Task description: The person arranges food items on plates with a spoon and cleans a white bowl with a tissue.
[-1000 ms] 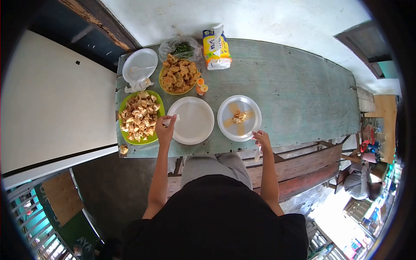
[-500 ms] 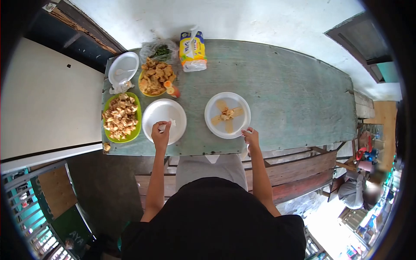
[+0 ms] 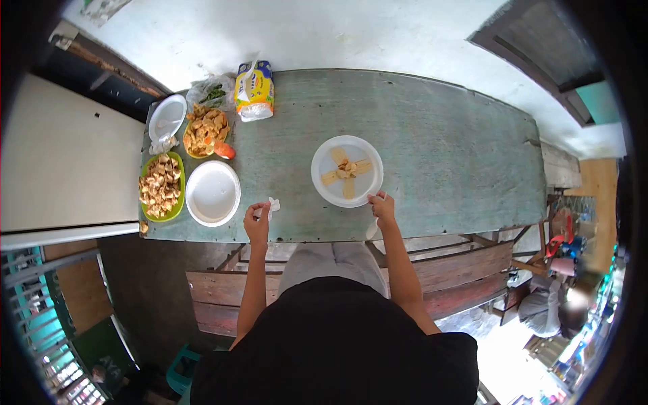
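Note:
My left hand (image 3: 256, 221) is closed, pinching a small crumpled piece of white tissue (image 3: 274, 204) low over the table's near side. At the near right rim of a white plate (image 3: 325, 189), the fingers of my right hand (image 3: 383, 208) are pinched on the edge. Pale yellow strips (image 3: 338, 157) lie in a cross on this plate, with a small heap of brownish food pieces (image 3: 347, 169) at the centre. Below my right hand hangs a white, spoon-like thing (image 3: 372, 229), partly hidden by the hand.
Left of my hands, white plates (image 3: 236, 197) stand beside a green tray (image 3: 181, 177) of chopped food. Behind them are a bowl of fried food (image 3: 206, 128), an orange-red container (image 3: 224, 150), a white dish (image 3: 156, 133) and a tissue pack (image 3: 255, 108). A person (image 3: 540, 312) sits far right.
My left hand has moved right, from above the white plates to over the bare table, with the tissue. My right hand stays at the rim of the plate of strips. The view has shifted.

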`<action>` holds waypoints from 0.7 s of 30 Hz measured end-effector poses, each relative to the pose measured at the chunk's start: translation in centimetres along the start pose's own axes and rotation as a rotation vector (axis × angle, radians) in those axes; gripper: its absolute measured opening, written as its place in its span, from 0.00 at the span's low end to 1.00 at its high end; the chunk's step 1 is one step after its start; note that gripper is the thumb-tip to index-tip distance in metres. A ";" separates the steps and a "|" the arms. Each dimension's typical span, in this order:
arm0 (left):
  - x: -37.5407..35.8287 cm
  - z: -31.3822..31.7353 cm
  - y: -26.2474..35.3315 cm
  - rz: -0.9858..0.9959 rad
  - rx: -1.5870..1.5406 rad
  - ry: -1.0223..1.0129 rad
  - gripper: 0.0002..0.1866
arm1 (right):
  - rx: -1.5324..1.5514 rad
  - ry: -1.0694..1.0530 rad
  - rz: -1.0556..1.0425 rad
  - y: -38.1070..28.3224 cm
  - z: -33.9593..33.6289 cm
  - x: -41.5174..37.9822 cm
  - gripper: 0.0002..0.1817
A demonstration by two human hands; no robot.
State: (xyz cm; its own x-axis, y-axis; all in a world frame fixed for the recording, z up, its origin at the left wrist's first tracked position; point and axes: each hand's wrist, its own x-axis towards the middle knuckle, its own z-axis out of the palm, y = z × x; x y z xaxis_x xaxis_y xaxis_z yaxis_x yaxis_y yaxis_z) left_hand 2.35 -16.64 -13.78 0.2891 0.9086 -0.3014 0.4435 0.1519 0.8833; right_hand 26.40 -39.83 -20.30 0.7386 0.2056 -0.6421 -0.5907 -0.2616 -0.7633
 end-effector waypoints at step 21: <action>-4.2 19.4 4.3 0.137 -0.126 -0.107 0.09 | 0.153 0.126 -0.020 -6.7 -21.1 3.8 0.07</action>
State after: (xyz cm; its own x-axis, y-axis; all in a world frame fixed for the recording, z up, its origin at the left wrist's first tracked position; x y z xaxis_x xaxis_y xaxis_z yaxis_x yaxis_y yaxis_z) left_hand 19.51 -27.39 -15.68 0.4308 0.8786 -0.2059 0.2860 0.0834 0.9546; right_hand 40.04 -57.19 -16.14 0.7799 0.0867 -0.6198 -0.6108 -0.1105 -0.7840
